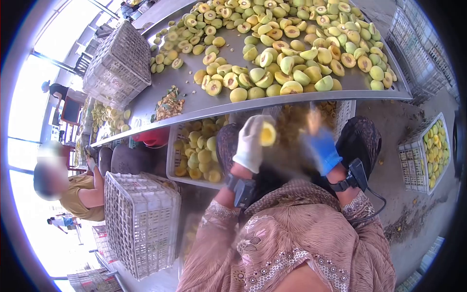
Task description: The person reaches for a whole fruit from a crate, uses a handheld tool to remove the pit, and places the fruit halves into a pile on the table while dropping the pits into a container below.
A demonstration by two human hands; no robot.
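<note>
My left hand, in a white glove, grips a yellow peach half with its cut face showing. To its right, my right hand wears a blue glove and is smeared by motion, so its fingers and anything in them cannot be made out. Both hands are above my lap, just below the edge of the metal table. Many yellow-green peach halves are heaped on the tabletop, some with brown stone hollows. Under the edge, between my knees, is a container with blurred brownish bits.
A white crate of peach halves stands by my left knee, another crate at far right. Upturned crates stand at left and on the table. A pile of pits and scraps lies nearby. A person sits at left.
</note>
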